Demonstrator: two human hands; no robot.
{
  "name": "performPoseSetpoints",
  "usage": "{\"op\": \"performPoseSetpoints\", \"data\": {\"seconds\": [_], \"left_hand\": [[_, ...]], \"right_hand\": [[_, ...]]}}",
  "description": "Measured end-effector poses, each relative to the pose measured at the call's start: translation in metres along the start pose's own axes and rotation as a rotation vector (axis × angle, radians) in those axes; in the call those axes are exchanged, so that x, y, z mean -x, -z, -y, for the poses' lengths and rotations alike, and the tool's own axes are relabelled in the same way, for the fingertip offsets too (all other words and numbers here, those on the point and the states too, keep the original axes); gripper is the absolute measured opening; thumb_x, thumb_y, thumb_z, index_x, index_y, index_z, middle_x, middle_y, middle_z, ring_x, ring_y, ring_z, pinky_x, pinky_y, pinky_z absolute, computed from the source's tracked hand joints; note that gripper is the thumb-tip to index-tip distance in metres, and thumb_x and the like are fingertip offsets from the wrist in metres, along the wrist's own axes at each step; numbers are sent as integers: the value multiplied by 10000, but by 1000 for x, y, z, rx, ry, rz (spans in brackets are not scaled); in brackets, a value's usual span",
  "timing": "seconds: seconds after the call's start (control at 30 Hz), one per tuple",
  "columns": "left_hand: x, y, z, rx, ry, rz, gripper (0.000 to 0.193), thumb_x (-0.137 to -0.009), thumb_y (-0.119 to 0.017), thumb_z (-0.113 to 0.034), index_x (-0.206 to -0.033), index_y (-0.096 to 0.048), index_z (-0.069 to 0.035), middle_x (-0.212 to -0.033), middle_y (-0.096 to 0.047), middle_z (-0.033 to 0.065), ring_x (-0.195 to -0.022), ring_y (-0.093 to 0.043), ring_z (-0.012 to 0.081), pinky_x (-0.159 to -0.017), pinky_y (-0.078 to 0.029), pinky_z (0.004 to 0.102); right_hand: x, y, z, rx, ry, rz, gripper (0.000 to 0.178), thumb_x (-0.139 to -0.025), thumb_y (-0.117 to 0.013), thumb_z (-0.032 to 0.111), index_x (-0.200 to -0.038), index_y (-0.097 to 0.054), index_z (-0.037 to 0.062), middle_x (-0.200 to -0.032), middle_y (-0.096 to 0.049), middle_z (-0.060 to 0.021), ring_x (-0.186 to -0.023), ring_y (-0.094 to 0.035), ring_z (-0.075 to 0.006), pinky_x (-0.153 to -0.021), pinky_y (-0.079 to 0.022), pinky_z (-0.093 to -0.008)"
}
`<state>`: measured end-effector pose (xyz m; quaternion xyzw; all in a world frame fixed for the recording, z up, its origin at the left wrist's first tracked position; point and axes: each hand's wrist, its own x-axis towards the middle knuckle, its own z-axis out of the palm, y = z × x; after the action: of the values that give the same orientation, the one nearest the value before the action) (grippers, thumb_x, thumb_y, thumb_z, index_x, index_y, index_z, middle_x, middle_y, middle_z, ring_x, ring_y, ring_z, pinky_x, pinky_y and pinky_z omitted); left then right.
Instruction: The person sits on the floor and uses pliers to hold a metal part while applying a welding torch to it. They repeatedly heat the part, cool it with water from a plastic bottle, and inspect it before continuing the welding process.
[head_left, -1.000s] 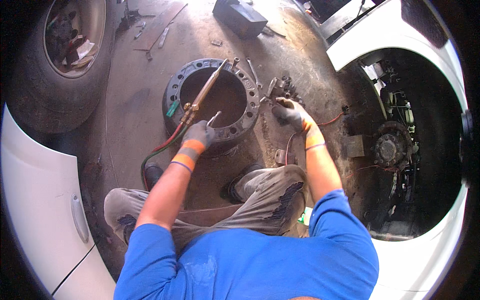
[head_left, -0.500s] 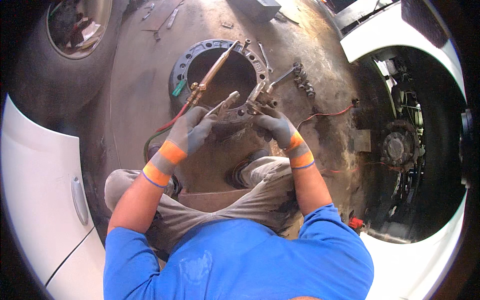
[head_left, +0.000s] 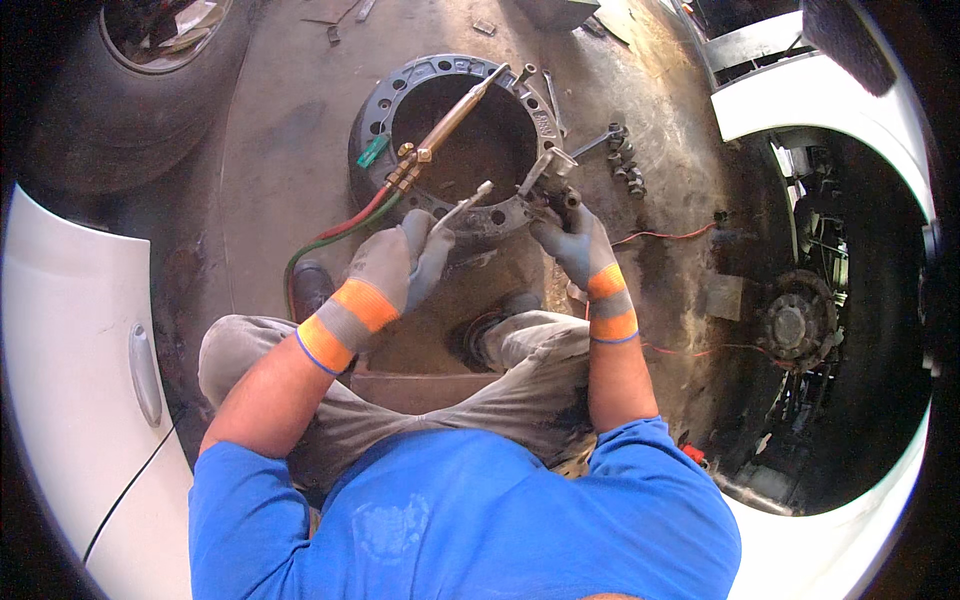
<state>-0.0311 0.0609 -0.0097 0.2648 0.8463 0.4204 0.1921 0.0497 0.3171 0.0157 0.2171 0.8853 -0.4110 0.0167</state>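
Observation:
My left hand [head_left: 400,262], in a grey work glove with an orange-striped cuff, is closed around a slim metal tool [head_left: 462,208] with a pale tip. My right hand [head_left: 577,245], gloved alike, grips a dark metal part [head_left: 552,178] with a flat arm and a round end; its exact kind is unclear. Just beyond both hands, a brake drum [head_left: 372,112] with a ring of bolt holes lies on the floor. Across its opening rests a cutting torch [head_left: 447,127] with red and green hoses. The tool's tip and the metal part are apart.
A green item [head_left: 373,151] sits on the drum's left rim. Right of the drum lie a wrench [head_left: 553,102] and a row of dark nuts [head_left: 627,160]. A wheel hub [head_left: 792,325] stands at right, a tire [head_left: 105,120] at far left. A thin red cord [head_left: 668,236] crosses the floor.
The view has shifted, so the floor things sit further right and higher. The metal part in my right hand is turned differently, and the slim tool has moved slightly away from it.

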Motion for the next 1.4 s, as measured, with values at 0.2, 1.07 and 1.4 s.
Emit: {"op": "performPoseSetpoints", "data": {"seconds": [0.2, 1.07, 1.4], "left_hand": [[2, -3, -22, 156, -29, -56, 271, -967, -543, -297, -1072, -586, -50, -784, -669, 189, -724, -676, 311, -659, -505, 405], [-4, 23, -39, 238, -360, -219, 161, -949, -569, -70, -1087, -583, 11, -927, -691, 135, -829, -662, 172, -743, -521, 296], [-11, 18, -48, 103, -646, -341, 185, -900, -631, -41, -1070, -590, 19, -939, -681, 194, -825, -688, 286, -733, -538, 351]], "right_hand": [[7, -2, 23, -359, 14, 70, 374, -802, -638, 223, -1118, -619, 24, -767, -573, 11, -631, -502, -66, -518, -398, -229], [12, 3, 13, -1256, 45, 561, 553, -852, -542, 159, -1369, -427, -1, -1116, -631, -129, -913, -651, -206, -734, -550, -303], [16, 4, 28, -1017, -9, 416, 543, -872, -558, 119, -1383, -424, -8, -1205, -602, -95, -1056, -594, -183, -903, -496, -302]]}}
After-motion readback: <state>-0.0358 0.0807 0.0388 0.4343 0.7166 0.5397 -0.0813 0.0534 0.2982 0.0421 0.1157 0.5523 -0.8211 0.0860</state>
